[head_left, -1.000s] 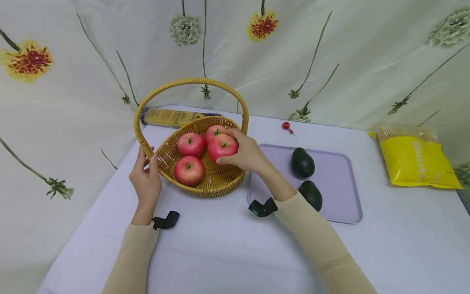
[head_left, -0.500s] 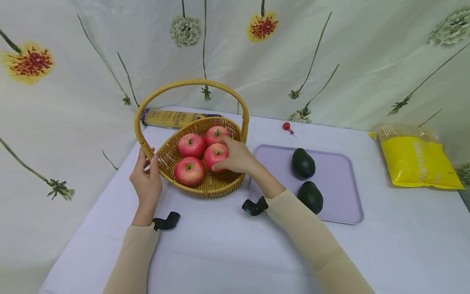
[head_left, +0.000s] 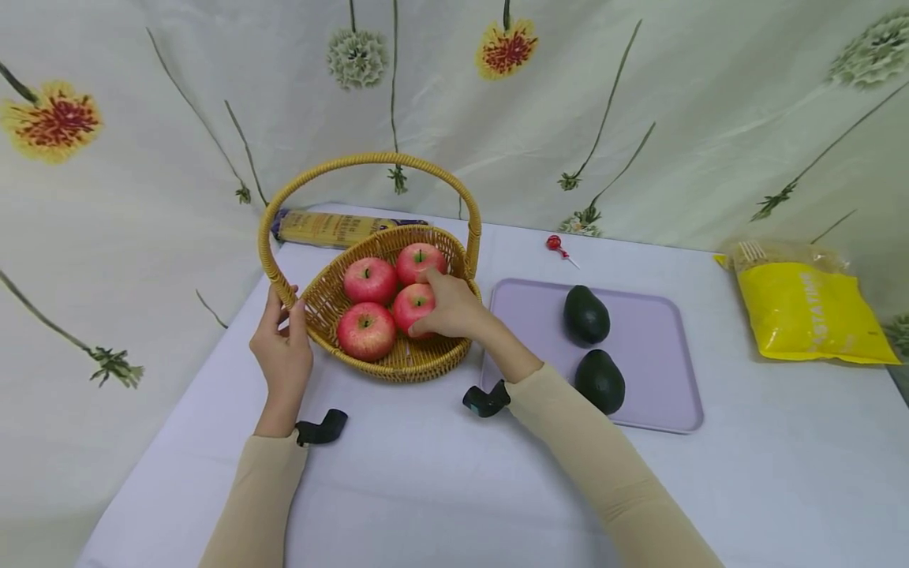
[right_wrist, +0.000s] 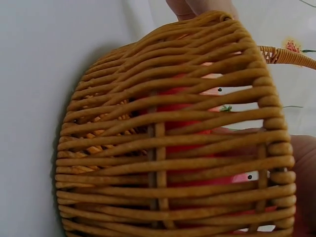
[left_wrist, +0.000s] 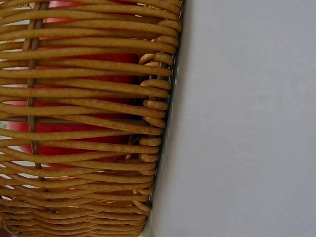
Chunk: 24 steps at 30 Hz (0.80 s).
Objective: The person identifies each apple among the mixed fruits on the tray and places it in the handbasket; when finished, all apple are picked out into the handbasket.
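A wicker basket [head_left: 419, 371] with a tall arched handle holds several red apples. At its left end my left hand [head_left: 286, 359] grips the rim by the handle's foot, thumb and fingers on either side. My right hand [head_left: 458, 309] reaches in over the right rim, with thumb and fingers around the front right apple [head_left: 410, 306]. That apple sits low among the back apple [head_left: 420, 262], the left apple [head_left: 370, 280] and the front left apple [head_left: 365, 331]. Red fruit shows through the weave of the basket wall [left_wrist: 84, 170] in the left wrist view, and likewise in the right wrist view.
Right of the basket lies a lilac tray [head_left: 660, 371] bearing two avocados, the farther avocado [head_left: 586, 315] and the nearer avocado [head_left: 600, 382]. A red lollipop [head_left: 556, 244] lies behind it. A yellow pasta bag [head_left: 809, 312] is far right; a long noodle pack [head_left: 327, 227] lies behind the basket.
My right hand has lowered the apple leftward and down into the basket among the others, and has then drawn slightly in. The left hand has stayed at the basket's left end.
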Available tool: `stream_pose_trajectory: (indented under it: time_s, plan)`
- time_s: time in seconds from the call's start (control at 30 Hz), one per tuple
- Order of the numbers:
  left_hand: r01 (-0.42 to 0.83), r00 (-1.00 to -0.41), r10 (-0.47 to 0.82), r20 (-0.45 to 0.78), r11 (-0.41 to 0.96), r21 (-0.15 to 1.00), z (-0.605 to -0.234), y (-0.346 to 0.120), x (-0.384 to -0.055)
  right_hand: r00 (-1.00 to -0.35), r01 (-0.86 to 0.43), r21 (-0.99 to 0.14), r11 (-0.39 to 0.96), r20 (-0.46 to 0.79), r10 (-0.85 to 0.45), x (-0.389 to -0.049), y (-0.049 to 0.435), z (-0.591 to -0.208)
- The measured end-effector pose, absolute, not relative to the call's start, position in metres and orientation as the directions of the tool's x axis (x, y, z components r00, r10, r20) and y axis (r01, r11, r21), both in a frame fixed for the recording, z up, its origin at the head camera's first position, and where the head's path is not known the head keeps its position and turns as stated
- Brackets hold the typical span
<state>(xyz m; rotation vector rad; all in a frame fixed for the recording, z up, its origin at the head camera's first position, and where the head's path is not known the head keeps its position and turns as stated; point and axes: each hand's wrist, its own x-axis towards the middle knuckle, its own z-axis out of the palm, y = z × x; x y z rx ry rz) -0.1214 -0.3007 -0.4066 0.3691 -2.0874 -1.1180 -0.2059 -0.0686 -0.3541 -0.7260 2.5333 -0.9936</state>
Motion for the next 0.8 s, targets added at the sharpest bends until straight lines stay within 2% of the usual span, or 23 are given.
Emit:
stream_pose_trajectory:
  time_s: [0.47, 0.8]
  plan:
    - [0.092, -0.688, -0.548, 0.476, 0.584, 0.806, -0.408, -0.301, -0.121, -0.817, -0.339, -0.648, 0.682, -0.157, -0.555, -0.204, -0.074, -0.357]
    - [0.083, -0.694, -0.544, 0.471, 0.589, 0.804, -0.407, -0.302, -0.121, -0.823, -0.365, -0.678, 0.638, -0.085, -0.562, -0.189, -0.064, -0.345]
